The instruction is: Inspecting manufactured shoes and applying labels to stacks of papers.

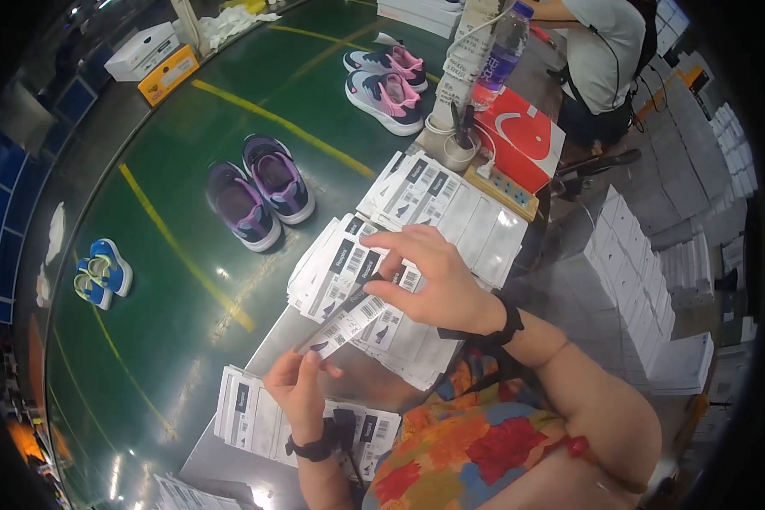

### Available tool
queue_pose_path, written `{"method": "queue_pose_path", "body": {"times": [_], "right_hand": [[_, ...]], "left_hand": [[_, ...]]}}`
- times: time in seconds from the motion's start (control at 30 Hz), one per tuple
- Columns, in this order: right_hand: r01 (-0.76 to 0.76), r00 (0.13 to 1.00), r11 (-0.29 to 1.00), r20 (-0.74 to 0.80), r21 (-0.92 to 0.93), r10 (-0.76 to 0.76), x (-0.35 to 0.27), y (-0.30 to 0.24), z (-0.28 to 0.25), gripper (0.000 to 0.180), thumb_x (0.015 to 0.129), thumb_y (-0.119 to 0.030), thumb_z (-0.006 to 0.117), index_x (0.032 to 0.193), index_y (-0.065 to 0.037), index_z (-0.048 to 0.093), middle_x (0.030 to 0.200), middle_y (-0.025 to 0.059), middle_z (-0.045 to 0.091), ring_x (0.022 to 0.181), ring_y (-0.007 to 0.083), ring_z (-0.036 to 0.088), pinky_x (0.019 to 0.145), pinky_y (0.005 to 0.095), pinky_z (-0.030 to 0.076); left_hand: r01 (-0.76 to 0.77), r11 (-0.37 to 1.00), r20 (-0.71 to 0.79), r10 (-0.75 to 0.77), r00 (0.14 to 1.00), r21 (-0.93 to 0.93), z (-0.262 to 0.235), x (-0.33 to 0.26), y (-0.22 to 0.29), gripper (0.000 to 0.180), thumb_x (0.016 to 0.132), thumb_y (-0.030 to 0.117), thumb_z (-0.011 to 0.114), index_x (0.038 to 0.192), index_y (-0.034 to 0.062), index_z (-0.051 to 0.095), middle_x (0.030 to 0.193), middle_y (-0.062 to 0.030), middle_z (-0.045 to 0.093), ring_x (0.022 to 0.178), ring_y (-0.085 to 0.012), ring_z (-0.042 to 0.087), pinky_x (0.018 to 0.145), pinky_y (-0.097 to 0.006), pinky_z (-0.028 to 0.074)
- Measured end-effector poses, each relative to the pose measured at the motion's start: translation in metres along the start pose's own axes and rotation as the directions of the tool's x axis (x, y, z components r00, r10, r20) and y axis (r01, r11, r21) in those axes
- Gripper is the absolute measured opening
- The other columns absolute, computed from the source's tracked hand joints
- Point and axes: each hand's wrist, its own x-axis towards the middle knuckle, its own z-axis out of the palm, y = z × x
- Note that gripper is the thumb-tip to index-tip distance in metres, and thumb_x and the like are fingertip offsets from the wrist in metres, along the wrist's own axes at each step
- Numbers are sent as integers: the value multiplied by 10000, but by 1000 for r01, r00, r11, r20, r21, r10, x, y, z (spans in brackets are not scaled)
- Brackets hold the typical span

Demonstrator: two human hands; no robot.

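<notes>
A white printed shoe label [338,333] is stretched slantwise between my two hands. My left hand [300,393] pinches its lower-left end between thumb and fingertips. At the upper end, the thumb of my right hand [438,279] lies against the label, its fingers curved above; what lies under the palm is hidden. Beneath the right hand spread stacks of label sheets [476,223], white with black blocks, barcodes and small shoe pictures. Another label stack [263,416] lies under and beside my left wrist.
On the green belt [170,340] stand purple-navy sneakers [268,195], grey-pink sneakers [387,89] and small blue shoes [104,274]. A power strip [501,194], red box [523,136] and water bottle [501,55] stand far right. White box stacks [625,280] and a seated person [608,55] are at right.
</notes>
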Motion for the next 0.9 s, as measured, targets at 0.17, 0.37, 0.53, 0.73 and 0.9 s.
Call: {"method": "queue_pose_path", "body": {"times": [0.17, 0.37, 0.53, 0.73, 0.9], "right_hand": [[-165, 978, 969, 159, 185, 136, -8, 0, 4, 210, 777, -133, 755, 962, -61, 686, 778, 42, 650, 718, 188, 621, 749, 317, 474], [-225, 954, 935, 259, 274, 153, 5, 0, 11, 65, 802, -59, 712, 858, -29, 696, 773, 64, 647, 745, 175, 615, 695, 281, 477], [42, 997, 993, 65, 106, -49, 24, 6, -17, 64, 796, -66, 706, 826, -21, 672, 768, 61, 640, 739, 185, 606, 687, 300, 471], [172, 970, 903, -225, 394, -87, 71, 69, 59, 180, 822, -141, 694, 914, -22, 594, 793, 71, 599, 755, 175, 593, 702, 316, 485], [101, 976, 955, -216, 279, -40, 25, 26, 82, 258, 623, -183, 754, 805, -44, 635, 737, 119, 638, 726, 292, 622, 639, 390, 482]], "left_hand": [[-24, 999, 34, 25, 999, -31, -13, -10, 5, 152, 894, 9, 602, 977, -112, 640, 773, -145, 654, 604, -217, 650, 585, -302, 532], [14, 999, 71, -11, 997, -46, -20, -3, 8, 265, 897, 17, 605, 1118, -127, 621, 810, -137, 659, 636, -211, 662, 615, -296, 539], [-52, 998, 127, 54, 990, -25, 5, 7, 3, 619, 915, 105, 606, 1434, -77, 321, 1017, -215, 685, 781, -225, 686, 744, -308, 533], [-24, 997, -8, 25, 1000, 67, -7, -1, 3, 501, 932, 154, 556, 1369, -43, 409, 1236, -229, 542, 1044, -311, 595, 774, -396, 559], [-123, 982, 173, 147, 974, -141, -18, 4, -17, 740, 931, 548, 464, 1406, -14, 382, 1406, -219, 414, 1270, -418, 429, 831, -573, 525]]}}
